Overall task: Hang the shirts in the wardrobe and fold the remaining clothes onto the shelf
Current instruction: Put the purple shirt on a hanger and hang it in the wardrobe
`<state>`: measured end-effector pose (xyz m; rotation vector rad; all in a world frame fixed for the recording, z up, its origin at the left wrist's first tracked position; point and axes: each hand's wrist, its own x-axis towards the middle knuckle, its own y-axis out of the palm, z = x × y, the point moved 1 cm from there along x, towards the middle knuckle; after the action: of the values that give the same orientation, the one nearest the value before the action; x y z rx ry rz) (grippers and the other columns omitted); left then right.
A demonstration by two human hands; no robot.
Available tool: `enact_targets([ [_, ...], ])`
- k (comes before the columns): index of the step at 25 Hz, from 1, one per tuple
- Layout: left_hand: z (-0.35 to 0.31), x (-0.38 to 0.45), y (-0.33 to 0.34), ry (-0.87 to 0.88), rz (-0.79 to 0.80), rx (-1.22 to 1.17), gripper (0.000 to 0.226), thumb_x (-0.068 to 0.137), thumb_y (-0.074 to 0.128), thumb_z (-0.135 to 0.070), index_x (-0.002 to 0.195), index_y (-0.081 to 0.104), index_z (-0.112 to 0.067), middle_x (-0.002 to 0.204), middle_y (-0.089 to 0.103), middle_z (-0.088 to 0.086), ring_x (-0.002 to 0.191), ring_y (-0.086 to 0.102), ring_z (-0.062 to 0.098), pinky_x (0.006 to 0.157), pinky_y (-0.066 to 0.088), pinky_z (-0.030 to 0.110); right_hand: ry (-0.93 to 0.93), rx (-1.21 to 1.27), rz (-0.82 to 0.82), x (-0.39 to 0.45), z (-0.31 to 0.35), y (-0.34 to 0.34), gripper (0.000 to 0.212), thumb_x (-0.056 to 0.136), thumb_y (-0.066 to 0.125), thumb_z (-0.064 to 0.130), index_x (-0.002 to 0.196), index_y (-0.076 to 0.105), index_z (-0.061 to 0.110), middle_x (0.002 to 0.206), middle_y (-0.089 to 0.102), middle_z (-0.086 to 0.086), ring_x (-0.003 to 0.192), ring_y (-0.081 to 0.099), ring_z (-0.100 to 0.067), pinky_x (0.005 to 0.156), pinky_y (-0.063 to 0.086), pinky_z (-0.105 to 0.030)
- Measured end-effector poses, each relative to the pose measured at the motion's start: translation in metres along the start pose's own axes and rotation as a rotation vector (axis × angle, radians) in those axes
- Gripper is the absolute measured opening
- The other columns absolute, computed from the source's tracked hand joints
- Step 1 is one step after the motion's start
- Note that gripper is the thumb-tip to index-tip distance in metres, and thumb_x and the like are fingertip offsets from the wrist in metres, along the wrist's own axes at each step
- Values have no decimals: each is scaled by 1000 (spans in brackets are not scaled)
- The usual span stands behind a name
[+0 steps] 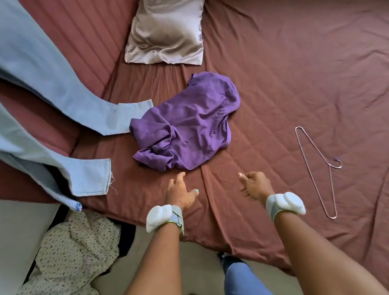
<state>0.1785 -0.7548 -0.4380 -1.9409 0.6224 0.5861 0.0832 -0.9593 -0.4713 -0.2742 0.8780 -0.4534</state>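
Reaching over the bed [305,75], left hand [179,191] has fingers spread, released, just before the crumpled purple shirt [186,122]. Right hand [256,184] is loosely curled, grasping nothing. Wire hanger [320,164] lies to the right, w/ pillow [163,20] beyond.

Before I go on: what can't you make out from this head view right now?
- Light blue garment: top cut off by the left and upper edges; cannot tell what it hangs from.
- Floral cloth: crumpled, garment type unclear.
- Purple shirt: bunched; collar and sleeves hidden in its folds.
- Wardrobe and shelf: not in view.
- Right hand: fingers curl away from the camera, apparently empty. Left hand reaches toward the shirt.
- Hanger: plain on the bed.
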Motion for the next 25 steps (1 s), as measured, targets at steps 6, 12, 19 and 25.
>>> enact_targets([
  [6,-31,112,26,0,55,11,66,85,66,-28,143,39,-18,134,46,15,126,46,32,109,33,34,93,-64,-2,143,25,15,27,88,63,41,79,63,16,87,72,-6,90,66,-29,87,53,-43],
  [12,-40,210,65,35,108,-53,53,83,69,-23,133,52,-20,112,64,5,101,60,25,96,44,31,116,102,-63,252,43,52,51,74,73,40,117,49,26,109,64,-7,92,57,-21,96,47,-44],
  [19,-76,232,84,187,-72,207,77,73,75,-41,141,40,-28,128,42,0,114,41,26,94,42,43,236,507,202,257,86,62,14,77,75,7,81,63,13,69,68,-3,56,58,-15,56,40,-25],
  [25,-116,221,9,267,-402,-215,26,80,67,-21,99,69,-3,95,68,16,89,61,36,74,45,39,-44,658,237,225,134,10,12,98,50,13,94,61,11,73,67,-3,62,64,-17,56,54,-28],
])
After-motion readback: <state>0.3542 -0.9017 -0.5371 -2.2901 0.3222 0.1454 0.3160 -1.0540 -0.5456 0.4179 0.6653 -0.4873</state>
